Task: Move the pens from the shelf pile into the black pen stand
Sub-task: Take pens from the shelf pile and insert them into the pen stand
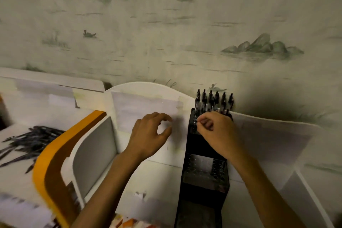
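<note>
The black pen stand [203, 172] stands nearest me, pens [214, 100] upright at its far end. My right hand [216, 131] pinches a pen there. Left of the stand, my left hand [149, 135] hangs loosely curled, empty. The pen pile [31, 140] lies far left on the shelf [16, 176].

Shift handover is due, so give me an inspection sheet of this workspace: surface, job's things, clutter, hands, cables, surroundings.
Surface: white shelf with curved dividers and an orange divider.
Job's things: pile of pens at far left; black pen stand at centre right, a row of pens upright at its far end.
Clutter: taped paper sheets on the back panel.
Hands: left hand loosely curled, holding nothing; right hand pinching at the stand's top, the item too small to identify.
Cables: nothing seen.
Surroundings: wallpaper with painted hills and ducks.
</note>
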`<state>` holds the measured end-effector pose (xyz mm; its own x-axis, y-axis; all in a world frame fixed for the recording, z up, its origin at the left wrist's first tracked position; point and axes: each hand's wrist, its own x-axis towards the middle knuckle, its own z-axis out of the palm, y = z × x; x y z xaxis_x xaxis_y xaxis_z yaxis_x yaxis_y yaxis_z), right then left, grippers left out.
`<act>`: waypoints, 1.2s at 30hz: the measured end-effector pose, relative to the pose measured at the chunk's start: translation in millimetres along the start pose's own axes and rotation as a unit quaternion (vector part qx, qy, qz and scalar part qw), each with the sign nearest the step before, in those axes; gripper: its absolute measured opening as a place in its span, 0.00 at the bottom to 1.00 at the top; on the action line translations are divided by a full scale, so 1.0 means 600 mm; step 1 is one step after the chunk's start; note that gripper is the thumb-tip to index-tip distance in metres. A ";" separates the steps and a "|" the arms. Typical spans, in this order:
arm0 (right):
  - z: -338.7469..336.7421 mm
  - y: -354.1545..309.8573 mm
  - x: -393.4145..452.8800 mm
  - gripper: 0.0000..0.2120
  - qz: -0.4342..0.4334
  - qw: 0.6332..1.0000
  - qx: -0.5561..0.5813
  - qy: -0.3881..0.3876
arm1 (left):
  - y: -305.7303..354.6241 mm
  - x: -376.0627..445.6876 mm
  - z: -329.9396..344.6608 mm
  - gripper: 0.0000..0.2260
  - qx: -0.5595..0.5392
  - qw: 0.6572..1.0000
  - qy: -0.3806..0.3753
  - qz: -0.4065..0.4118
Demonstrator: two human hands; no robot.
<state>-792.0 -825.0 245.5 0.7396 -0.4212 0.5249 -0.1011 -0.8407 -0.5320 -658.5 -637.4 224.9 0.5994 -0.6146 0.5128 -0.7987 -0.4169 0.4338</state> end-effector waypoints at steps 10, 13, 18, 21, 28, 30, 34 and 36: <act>0.151 -0.116 0.012 0.06 -0.080 0.992 0.046 -0.085 | -0.096 -0.093 -0.122 0.17 0.100 0.992 0.030 -0.069; 0.197 -0.172 0.006 0.06 -0.079 0.989 0.062 -0.107 | -0.151 -0.128 -0.164 0.19 0.116 0.989 0.025 -0.090; 0.289 -0.271 -0.005 0.08 -0.076 0.984 0.085 -0.134 | -0.258 -0.195 -0.237 0.18 0.118 0.987 0.031 -0.104; 0.343 -0.347 -0.015 0.07 -0.081 0.986 0.078 -0.123 | -0.332 -0.237 -0.292 0.16 0.110 0.988 0.036 -0.106; 0.487 -0.520 -0.032 0.06 -0.122 0.980 0.103 -0.116 | -0.511 -0.333 -0.421 0.20 0.129 0.981 0.042 -0.142; 0.530 -0.557 -0.039 0.06 -0.121 0.980 0.104 -0.116 | -0.553 -0.358 -0.452 0.19 0.129 0.979 0.041 -0.154; 0.610 -0.617 -0.047 0.07 -0.115 0.981 0.094 -0.126 | -0.648 -0.393 -0.498 0.15 0.138 0.973 0.026 -0.181; 0.647 -0.633 -0.049 0.07 -0.108 0.981 0.088 -0.134 | -0.697 -0.402 -0.512 0.15 0.136 0.971 0.020 -0.195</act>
<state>-517.1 -361.0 174.3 0.8823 -0.1158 0.4562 0.1752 -0.8188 -0.5467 -452.9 -109.2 147.7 0.8560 -0.3511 0.3795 -0.4923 -0.7778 0.3907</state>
